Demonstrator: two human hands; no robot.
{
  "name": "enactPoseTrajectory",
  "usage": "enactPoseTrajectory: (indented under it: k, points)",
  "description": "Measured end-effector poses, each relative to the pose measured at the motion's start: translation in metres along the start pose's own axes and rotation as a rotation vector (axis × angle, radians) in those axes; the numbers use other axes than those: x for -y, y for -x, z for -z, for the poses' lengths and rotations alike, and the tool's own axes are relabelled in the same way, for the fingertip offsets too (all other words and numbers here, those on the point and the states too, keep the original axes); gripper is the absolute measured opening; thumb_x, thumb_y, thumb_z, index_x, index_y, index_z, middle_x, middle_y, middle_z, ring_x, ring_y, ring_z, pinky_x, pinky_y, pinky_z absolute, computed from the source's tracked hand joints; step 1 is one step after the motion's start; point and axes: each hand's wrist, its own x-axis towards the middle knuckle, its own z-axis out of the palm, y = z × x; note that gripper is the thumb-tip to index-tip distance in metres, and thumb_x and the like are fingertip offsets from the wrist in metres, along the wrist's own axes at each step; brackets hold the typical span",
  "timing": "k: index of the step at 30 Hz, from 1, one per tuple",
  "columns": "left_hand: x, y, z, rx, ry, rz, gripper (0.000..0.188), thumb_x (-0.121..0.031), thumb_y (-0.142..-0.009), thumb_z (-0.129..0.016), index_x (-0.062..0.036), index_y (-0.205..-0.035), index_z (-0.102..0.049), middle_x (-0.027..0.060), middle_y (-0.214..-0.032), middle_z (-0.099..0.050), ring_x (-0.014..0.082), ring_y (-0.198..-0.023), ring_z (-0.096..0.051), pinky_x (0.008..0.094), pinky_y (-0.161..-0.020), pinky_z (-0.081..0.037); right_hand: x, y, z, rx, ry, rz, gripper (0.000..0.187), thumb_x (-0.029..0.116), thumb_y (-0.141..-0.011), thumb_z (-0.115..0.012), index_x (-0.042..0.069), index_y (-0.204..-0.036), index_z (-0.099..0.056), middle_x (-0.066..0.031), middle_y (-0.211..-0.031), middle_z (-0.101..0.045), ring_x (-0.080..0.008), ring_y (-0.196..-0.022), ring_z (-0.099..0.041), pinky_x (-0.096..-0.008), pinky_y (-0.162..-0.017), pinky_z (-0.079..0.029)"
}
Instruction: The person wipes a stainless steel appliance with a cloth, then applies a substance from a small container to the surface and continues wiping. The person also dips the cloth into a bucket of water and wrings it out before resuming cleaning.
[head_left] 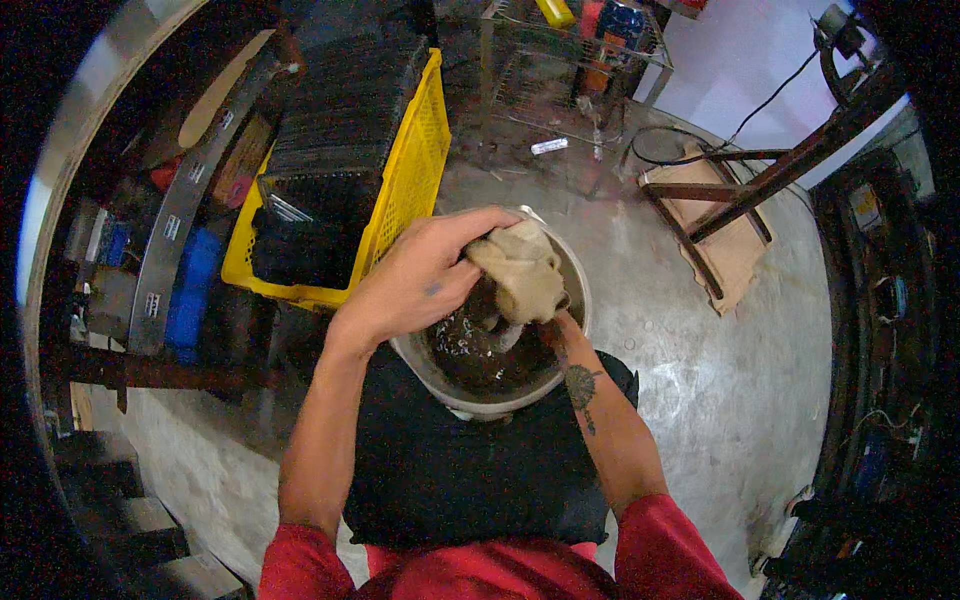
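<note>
A round metal pot (583, 285) stands in front of my lap, with dark brown liquid (465, 355) and pale bubbles inside. Over it hangs a wet-looking beige cloth (522, 275), bunched and folded. My left hand (425, 268) is closed on the cloth's upper left part, above the pot's left rim. From the right, my right hand (562, 325) reaches into the pot beneath the cloth. Its fingers are hidden by the cloth, so I cannot tell how they are held.
A yellow perforated crate (412, 165) full of dark, stacked flat pieces is close on the left, beside shelving. Ahead is a wire rack (540, 85) with bottles. At the right, a dark wooden frame (710, 195) lies over cardboard (735, 262) on the concrete floor (700, 400).
</note>
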Motion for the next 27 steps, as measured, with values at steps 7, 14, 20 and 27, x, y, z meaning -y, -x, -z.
enactPoseTrajectory:
  k: [7,14,20,27]
  points:
    - [0.024,-0.003,-0.022,-0.053,-0.272,-0.008,0.051,0.008,-0.084,-0.056,-0.0037,-0.132,-0.068,0.0227,-0.124,-0.075,0.044,-0.118,-0.07,0.0482,-0.104,-0.054,0.01,-0.018,0.022,0.086,0.018,0.107,0.037,0.018,-0.107,-0.055,0.006,-0.141,-0.065,-0.0124,-0.132,-0.073,-0.0284,-0.115,-0.073,-0.0434,-0.104,-0.059]
    - [0.007,-0.001,-0.004,-0.132,-0.201,0.04,0.051,0.007,-0.084,-0.054,-0.0034,-0.132,-0.068,0.0227,-0.12,-0.076,0.0433,-0.117,-0.071,0.0485,-0.102,-0.055,0.006,-0.002,-0.004,0.129,-0.009,0.082,0.045,0.025,-0.109,-0.054,0.006,-0.15,-0.058,-0.0143,-0.146,-0.064,-0.0333,-0.132,-0.063,-0.0513,-0.113,-0.054]
    - [0.028,-0.005,-0.036,-0.067,-0.146,-0.027,0.045,0.002,-0.087,-0.058,-0.0032,-0.13,-0.068,0.0218,-0.116,-0.076,0.0398,-0.112,-0.074,0.0455,-0.098,-0.057,0.021,0.03,-0.02,0.429,-0.532,-0.209,0.064,0.061,-0.11,-0.043,0.02,-0.158,-0.051,-0.0187,-0.161,-0.05,-0.0509,-0.144,-0.049,-0.0885,-0.111,-0.034]
    - [0.166,0.02,-0.097,-0.264,0.065,0.456,0.033,-0.005,-0.093,-0.064,-0.0028,-0.126,-0.072,0.0126,-0.113,-0.078,0.0227,-0.107,-0.072,0.0391,-0.097,-0.056,0.026,0.037,-0.038,0.271,-0.221,-0.164,0.064,0.066,-0.101,-0.064,0.017,-0.143,-0.063,-0.0073,-0.132,-0.073,-0.0277,-0.116,-0.073,-0.0539,-0.091,-0.063]
